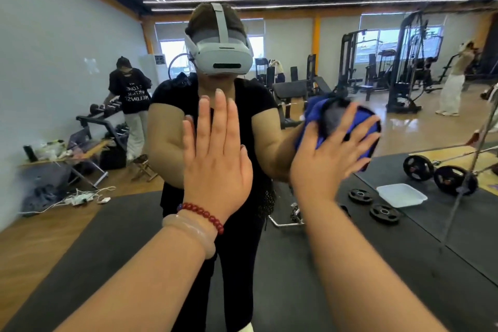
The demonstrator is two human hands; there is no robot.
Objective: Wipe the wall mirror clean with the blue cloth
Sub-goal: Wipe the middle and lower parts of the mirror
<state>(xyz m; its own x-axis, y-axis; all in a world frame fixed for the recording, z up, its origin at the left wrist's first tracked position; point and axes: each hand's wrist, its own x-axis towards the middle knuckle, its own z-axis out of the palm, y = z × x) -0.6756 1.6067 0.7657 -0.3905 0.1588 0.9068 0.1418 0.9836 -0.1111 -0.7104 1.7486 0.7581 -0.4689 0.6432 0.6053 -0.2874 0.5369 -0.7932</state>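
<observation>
Right grip (324, 155) on one blue cloth (314, 109)

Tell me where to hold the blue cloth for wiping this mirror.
Cover its bunched middle with a flat palm, from the front, as the right hand does: the blue cloth lies wadded against the mirror, spilling past the spread fingers, so pressing probably beats pinching.

Single head-worn wide-angle view, looking forward, close to wall mirror (336, 43)
</observation>
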